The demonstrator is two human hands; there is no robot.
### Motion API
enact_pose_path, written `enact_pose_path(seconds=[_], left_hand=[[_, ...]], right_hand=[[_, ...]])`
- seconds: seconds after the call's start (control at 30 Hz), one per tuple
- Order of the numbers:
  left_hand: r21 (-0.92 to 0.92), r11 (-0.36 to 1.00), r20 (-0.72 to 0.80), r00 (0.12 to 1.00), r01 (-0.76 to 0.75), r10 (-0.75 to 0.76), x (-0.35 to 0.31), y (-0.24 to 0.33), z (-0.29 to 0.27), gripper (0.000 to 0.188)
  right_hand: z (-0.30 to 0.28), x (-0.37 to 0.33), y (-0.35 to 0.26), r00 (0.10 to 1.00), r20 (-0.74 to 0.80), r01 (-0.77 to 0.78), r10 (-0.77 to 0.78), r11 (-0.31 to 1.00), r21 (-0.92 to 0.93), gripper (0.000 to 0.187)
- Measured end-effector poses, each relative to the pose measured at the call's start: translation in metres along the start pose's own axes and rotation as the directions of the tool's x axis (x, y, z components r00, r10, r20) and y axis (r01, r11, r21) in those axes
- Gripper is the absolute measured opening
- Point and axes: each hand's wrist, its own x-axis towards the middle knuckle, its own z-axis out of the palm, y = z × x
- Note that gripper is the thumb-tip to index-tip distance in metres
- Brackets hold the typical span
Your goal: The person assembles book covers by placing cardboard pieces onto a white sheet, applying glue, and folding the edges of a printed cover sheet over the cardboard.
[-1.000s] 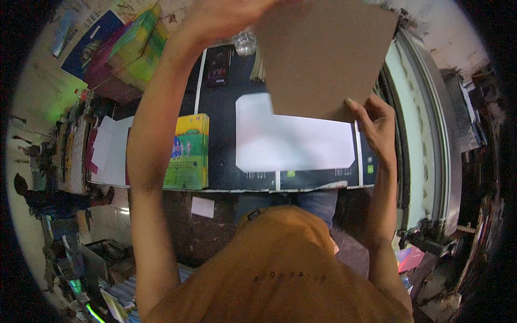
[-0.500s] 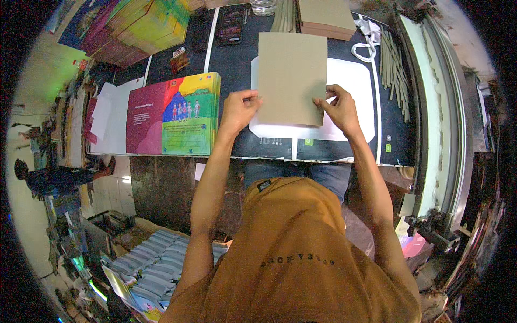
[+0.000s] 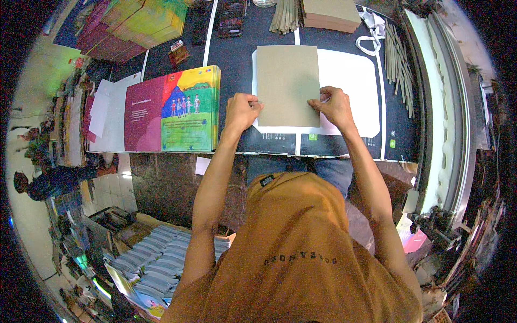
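Pinching a grey board (image 3: 287, 85) over a white sheet (image 3: 350, 89), left hand (image 3: 242, 110) and right hand (image 3: 335, 106) each keep a closed grip.

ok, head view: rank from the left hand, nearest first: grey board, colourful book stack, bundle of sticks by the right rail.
1. Grey board: the left hand touches its left edge.
2. Colourful book stack: just left of that hand, on the table edge.
3. Bundle of sticks: far right, beyond the right hand, beside the rail.
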Motion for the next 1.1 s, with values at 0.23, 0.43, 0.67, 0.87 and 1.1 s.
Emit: enact_pose_path(seconds=[0.23, 0.43, 0.67, 0.87, 1.1], left_hand=[[0.027, 0.998, 0.033, 0.998, 0.049, -0.05, -0.001, 0.01, -0.003, 0.039], [0.027, 0.999, -0.001, 0.999, 0.044, -0.044, 0.0, 0.005, -0.003, 0.036], [0.039, 0.999, 0.001, 1.0, 0.015, -0.015, -0.002, 0.014, -0.008, 0.034], [0.067, 0.996, 0.072, 0.995, 0.063, -0.068, 0.0, 0.021, -0.011, 0.041], [0.086, 0.995, 0.026, 0.998, 0.058, -0.06, 0.001, 0.016, -0.009, 0.038]], right_hand=[[0.01, 0.001, 0.009, 0.999, -0.037, -0.021, 0.019, 0.998, -0.053, 0.05], [0.006, 0.0, 0.0, 0.999, -0.045, 0.008, -0.008, 1.0, 0.006, 0.066], [0.002, -0.003, -0.007, 1.0, -0.022, -0.017, 0.018, 1.0, 0.021, 0.062], [0.008, -0.003, -0.005, 0.998, -0.06, -0.005, 0.001, 0.998, -0.062, 0.058], [0.01, -0.005, -0.009, 0.997, -0.069, 0.018, -0.024, 0.996, -0.086, 0.053]])
